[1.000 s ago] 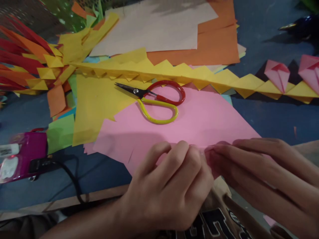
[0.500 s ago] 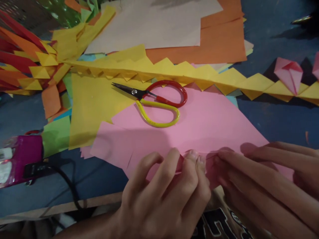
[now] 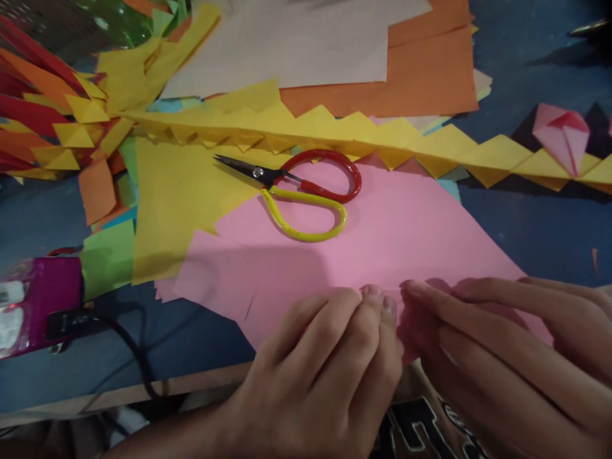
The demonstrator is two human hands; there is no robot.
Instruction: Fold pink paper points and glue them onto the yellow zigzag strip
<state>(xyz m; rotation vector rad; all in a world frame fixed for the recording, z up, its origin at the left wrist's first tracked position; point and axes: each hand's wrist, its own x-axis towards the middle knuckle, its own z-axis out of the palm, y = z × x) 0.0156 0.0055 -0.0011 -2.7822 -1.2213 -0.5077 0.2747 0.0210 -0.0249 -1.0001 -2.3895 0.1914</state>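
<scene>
Low in the view, my left hand (image 3: 329, 363) has its fingers bent and pressed together on a small piece of pink paper (image 3: 412, 328). My right hand (image 3: 507, 350) pinches the same piece from the right, thumb and fingers close to the left fingertips. Most of that piece is hidden by the fingers, so its folds cannot be made out. Beneath both hands lies a larger pink sheet (image 3: 406, 229). Scissors (image 3: 282, 182) with one red and one yellow handle rest on it, blades toward the left, slightly apart.
A zigzag yellow paper strip (image 3: 344, 134) crosses behind the scissors, with a folded pink paper piece (image 3: 561, 137) on it. Orange (image 3: 430, 70) and pale sheets (image 3: 287, 44) lie at the back. A purple device (image 3: 52, 287) with a black cable sits left, near the table edge.
My left index finger has come down against the other fingers, covering the darker pink fold seen before. The right fingertips have shifted slightly left, closer to the left hand.
</scene>
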